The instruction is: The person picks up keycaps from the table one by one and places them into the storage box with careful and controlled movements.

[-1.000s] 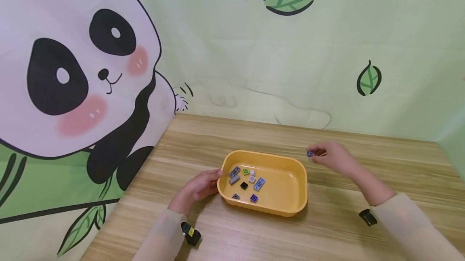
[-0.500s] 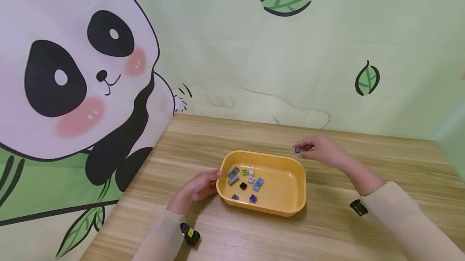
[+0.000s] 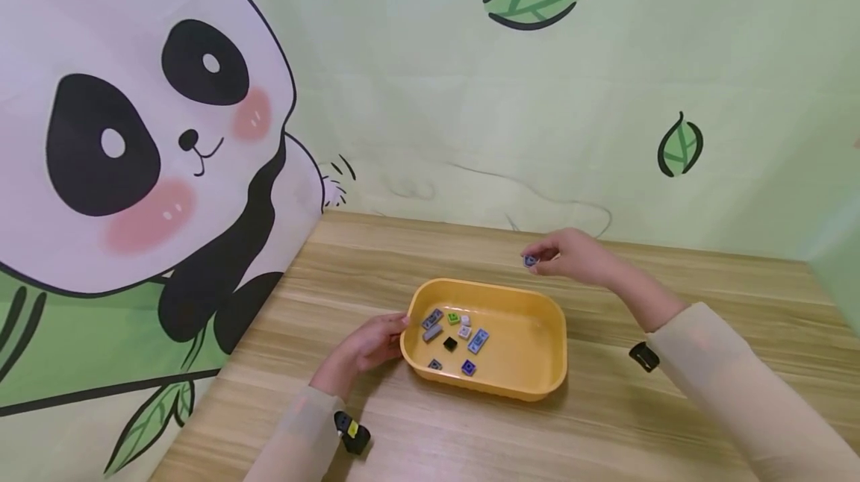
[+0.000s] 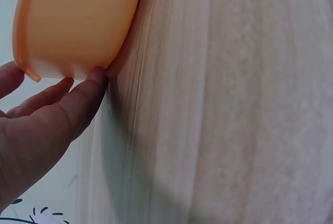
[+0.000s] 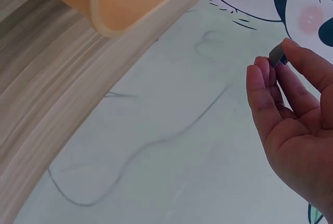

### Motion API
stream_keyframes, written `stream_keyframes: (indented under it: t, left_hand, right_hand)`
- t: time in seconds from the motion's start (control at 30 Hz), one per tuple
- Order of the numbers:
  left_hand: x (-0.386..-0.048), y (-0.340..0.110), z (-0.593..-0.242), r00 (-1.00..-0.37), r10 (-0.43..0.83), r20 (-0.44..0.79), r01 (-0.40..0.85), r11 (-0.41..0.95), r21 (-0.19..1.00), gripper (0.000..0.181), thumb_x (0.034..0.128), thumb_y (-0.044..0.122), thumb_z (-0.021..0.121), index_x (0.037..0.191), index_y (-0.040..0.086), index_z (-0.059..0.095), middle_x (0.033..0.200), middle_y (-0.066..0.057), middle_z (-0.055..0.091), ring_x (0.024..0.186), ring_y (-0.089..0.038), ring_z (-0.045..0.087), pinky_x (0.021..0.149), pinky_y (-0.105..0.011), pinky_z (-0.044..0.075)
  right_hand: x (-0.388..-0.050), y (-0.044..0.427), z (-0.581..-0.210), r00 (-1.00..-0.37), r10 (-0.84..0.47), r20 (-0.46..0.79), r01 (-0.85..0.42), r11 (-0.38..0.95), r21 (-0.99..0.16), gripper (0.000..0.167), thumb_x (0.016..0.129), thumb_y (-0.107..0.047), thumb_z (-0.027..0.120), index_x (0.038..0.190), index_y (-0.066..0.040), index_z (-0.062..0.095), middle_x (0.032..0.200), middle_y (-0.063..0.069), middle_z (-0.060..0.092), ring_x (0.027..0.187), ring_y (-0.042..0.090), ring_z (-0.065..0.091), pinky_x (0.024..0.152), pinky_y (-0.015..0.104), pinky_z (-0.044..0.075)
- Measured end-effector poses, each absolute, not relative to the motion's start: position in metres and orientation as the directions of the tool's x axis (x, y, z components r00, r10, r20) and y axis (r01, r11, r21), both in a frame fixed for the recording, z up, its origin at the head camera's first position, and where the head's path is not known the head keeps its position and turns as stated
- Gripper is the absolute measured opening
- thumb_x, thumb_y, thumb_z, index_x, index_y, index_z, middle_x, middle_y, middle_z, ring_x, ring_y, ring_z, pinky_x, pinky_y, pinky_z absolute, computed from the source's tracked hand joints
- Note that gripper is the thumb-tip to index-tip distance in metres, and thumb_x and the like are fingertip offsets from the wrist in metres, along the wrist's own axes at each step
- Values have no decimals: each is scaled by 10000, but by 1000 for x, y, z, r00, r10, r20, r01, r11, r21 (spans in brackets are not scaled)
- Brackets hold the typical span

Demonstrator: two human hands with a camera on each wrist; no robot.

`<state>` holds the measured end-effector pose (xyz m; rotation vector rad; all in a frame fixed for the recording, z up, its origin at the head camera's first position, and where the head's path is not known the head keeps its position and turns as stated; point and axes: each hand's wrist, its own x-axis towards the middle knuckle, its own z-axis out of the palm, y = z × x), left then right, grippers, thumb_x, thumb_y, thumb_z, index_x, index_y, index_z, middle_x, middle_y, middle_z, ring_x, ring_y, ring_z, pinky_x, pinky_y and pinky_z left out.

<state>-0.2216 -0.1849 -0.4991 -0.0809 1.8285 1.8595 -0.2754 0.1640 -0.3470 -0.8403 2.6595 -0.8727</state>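
My right hand (image 3: 579, 253) pinches a small blue-grey toy brick (image 3: 530, 261) between fingertips and thumb, in the air behind the yellow tray (image 3: 534, 298). Seen from the right wrist, the toy brick (image 5: 278, 54) looks dark, partly covered by the fingertips. At the tray's left end, my left hand (image 3: 372, 344) touches the wall with fairly straight fingers; the left wrist view shows its fingertips against the tray's outside (image 4: 78, 26). Inside the tray lie several small bricks: a light blue one (image 3: 478, 341), a dark blue one (image 3: 468, 368), a green one (image 3: 453, 317) and a black one (image 3: 450, 343), among others.
The tray stands on a wood-grain table (image 3: 470, 437). Behind the table rises a pale green backdrop (image 3: 416, 94) with leaves and a panda (image 3: 175, 131) printed on it. Black devices (image 3: 352, 433) are worn at both wrists.
My right hand has moved left and farther back with the toy brick, from beside the tray's right end to behind it. The left hand and the tray have stayed in place.
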Motion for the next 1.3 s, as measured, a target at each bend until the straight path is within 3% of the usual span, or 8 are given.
stream_keyframes:
  t: [0.27, 0.63, 0.9, 1.3]
  left_hand:
    - [-220, -184, -494, -859, 330, -391, -398, 51, 916, 561, 1103, 164, 369, 1573, -108, 229, 1561, -315, 408, 1078, -54, 590, 1015, -286, 504]
    - [-219, -183, -498, -856, 340, -389, -398, 47, 916, 560, 1103, 162, 362, 1568, -119, 230, 1554, -316, 414, 1058, -45, 590, 971, -254, 507]
    - [-220, -183, -500, -854, 328, -403, -413, 42, 910, 559, 1106, 168, 359, 1577, -103, 224, 1579, -312, 383, 1067, -38, 582, 974, -249, 501]
    - [-219, -186, -501, -859, 334, -388, -399, 40, 916, 561, 1108, 165, 344, 1575, -115, 209, 1585, -325, 365, 1100, -56, 581, 1051, -304, 490]
  right_hand:
    - [-285, 149, -350, -798, -599, -64, -455, 669, -588, 302, 970, -98, 669, 1233, 48, 699, 1131, 201, 754, 1029, 293, 700, 905, 417, 592]
    - [-294, 130, -364, -777, -619, -115, -409, 635, -656, 317, 956, -54, 665, 1248, 68, 679, 1128, 220, 742, 1020, 278, 695, 917, 392, 593]
    - [-302, 106, -384, -741, -654, -150, -443, 645, -623, 334, 967, -123, 676, 1279, -7, 691, 1204, 155, 739, 1095, 258, 685, 993, 412, 561]
    - [-298, 63, -402, -623, -760, -183, -526, 581, -622, 337, 944, -113, 696, 1263, -2, 706, 1077, 110, 756, 943, 140, 660, 839, 240, 538]
